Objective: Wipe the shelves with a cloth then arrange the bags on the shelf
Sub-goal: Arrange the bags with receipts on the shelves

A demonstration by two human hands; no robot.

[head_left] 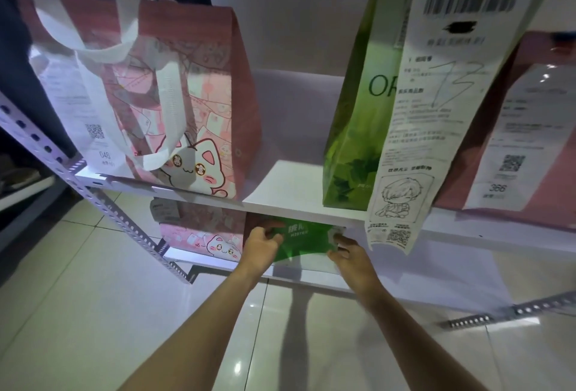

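Here, seen from the head camera, a person's left hand [263, 239] and right hand [347, 250] reach under the upper shelf [299, 194] and grip the two top corners of a green bag [300, 242] standing on the lower shelf [218, 262], with a pink cat-print bag [202, 239] just beside it at nine o'clock. The left fingers curl over the bag's edge, while the right fingers, blurred, appear to pinch its corner. On the upper shelf stand a larger pink cat bag [174, 103] at ten o'clock, a tall green bag [358, 128] at one o'clock fronted by a long receipt [427, 128], and another pink bag [523, 128] at three o'clock.
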